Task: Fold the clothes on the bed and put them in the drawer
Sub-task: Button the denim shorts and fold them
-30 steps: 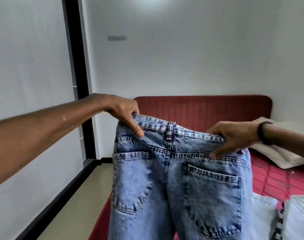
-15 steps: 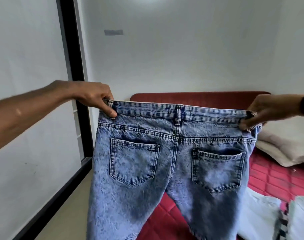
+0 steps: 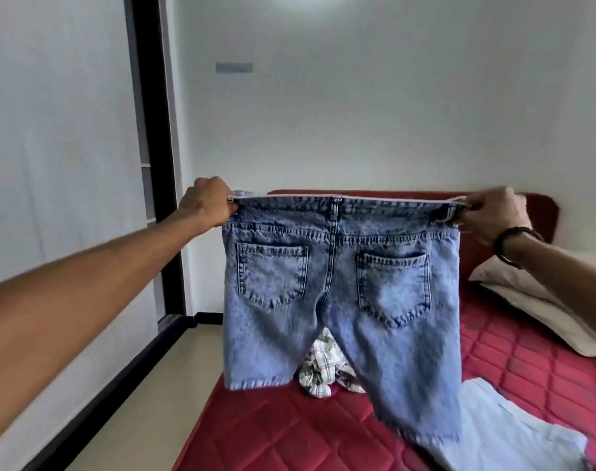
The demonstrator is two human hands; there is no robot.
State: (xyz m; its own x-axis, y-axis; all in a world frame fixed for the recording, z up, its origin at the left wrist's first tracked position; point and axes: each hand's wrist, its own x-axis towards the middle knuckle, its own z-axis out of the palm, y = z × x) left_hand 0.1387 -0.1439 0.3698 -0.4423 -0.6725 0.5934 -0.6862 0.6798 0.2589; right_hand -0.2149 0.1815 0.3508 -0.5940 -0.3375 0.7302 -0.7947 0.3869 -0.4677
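Observation:
I hold a pair of light blue acid-wash denim shorts [image 3: 340, 287] up in the air over the bed, back pockets facing me, waistband stretched flat. My left hand [image 3: 208, 203] grips the left end of the waistband. My right hand [image 3: 492, 214], with a black band on its wrist, grips the right end. The legs hang down; the right leg reaches lower than the left. Behind the shorts a crumpled white and green patterned garment [image 3: 323, 372] lies on the red quilted mattress [image 3: 290, 433]. A pale blue garment [image 3: 507, 433] lies flat at the lower right.
A beige pillow [image 3: 527, 300] rests at the bed's right by the red headboard [image 3: 544, 212]. A white wall with a black vertical frame [image 3: 154, 130] stands on the left, with a strip of beige floor [image 3: 147, 409] between it and the bed. No drawer is in view.
My hands have moved apart and pushed the shorts further out, pulling the waistband taut and level. The shorts now hang farther from me, showing both leg hems and the clothes behind them.

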